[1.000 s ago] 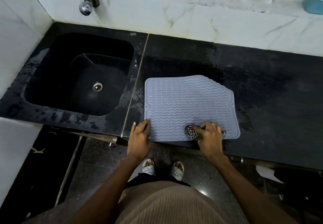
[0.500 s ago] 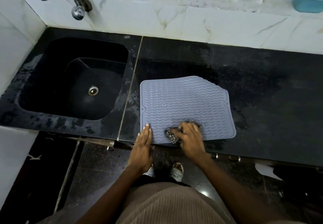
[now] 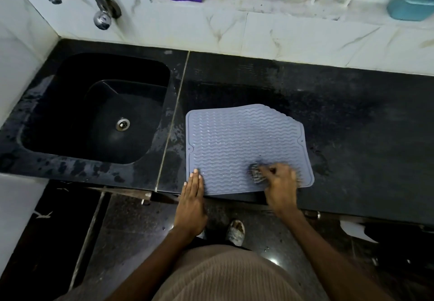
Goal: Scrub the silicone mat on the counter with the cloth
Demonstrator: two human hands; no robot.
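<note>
Both hands are on the silicone mat (image 3: 244, 145), which lies flat on the black worktop (image 3: 352, 122) just right of the sink (image 3: 98, 108), with its near edge along the front edge of the worktop. The left hand (image 3: 191, 203) rests with straight fingers pressed on the near left corner, its grip apart, and pins the mat down. The right hand (image 3: 279, 183) has its fingers curled around the cloth (image 3: 254, 173) — a small dark bunched piece with a light pattern — and presses it on the near right part of the mat. This hand is blurred, so I judge the scrubbing stroke is in progress.

The next move calls, I think, for strokes over the far half of the mat, while the left hand holds firmly, because the mat is thin and flexible and the worktop looks wet and slippery.

The mat is grey-blue, almost rectangular with rounded corners, covered with wavy raised ridges — dirt can sit between them. It has a small hole at each side edge. The worktop is polished dark stone.
</note>
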